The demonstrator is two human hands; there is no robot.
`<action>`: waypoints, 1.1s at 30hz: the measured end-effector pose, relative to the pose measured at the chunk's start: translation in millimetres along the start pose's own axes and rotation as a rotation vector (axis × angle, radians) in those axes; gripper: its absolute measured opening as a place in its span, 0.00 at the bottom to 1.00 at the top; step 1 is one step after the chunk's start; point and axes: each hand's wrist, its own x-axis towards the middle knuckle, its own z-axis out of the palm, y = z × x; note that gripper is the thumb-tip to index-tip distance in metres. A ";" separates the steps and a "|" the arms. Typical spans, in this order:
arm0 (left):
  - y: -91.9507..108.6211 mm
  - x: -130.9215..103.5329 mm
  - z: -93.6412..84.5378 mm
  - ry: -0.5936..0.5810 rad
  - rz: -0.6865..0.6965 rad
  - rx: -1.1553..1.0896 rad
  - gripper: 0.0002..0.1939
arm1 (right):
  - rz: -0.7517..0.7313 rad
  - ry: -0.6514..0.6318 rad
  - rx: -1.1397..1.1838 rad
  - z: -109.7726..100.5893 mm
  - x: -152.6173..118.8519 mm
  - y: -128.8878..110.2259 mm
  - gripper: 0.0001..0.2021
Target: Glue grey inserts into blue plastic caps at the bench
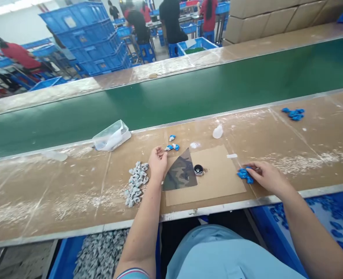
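My left hand is over the worktable, fingers curled together; whatever they may hold is too small to make out. Just beyond its fingertips lie small blue-and-white pieces. To its left is a loose pile of small grey pieces. My right hand pinches at a small cluster of blue pieces by the right edge of a cardboard sheet. On that sheet, between my hands, sit a round black-and-silver fixture and a camouflage-patterned sheet.
A green conveyor belt runs behind the table. A clear plastic tray, a small white bottle and more blue pieces lie along the table's far side. Below its front edge stand bins of grey pieces and blue pieces.
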 end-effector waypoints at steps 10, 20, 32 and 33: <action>-28.4 -15.4 -85.6 0.170 0.287 0.601 0.06 | 0.004 0.192 0.207 -9.3 2.1 -2.7 0.14; -25.2 1.2 -68.8 0.095 0.285 0.616 0.07 | -0.283 0.106 0.545 13.1 -4.5 -80.8 0.12; -14.3 -103.4 -38.4 -0.199 -0.287 -0.563 0.20 | -0.560 0.032 0.342 33.7 15.1 -118.2 0.10; -14.0 -107.1 -35.6 -0.215 -0.304 -0.584 0.19 | -0.569 0.026 0.331 34.3 16.0 -118.8 0.09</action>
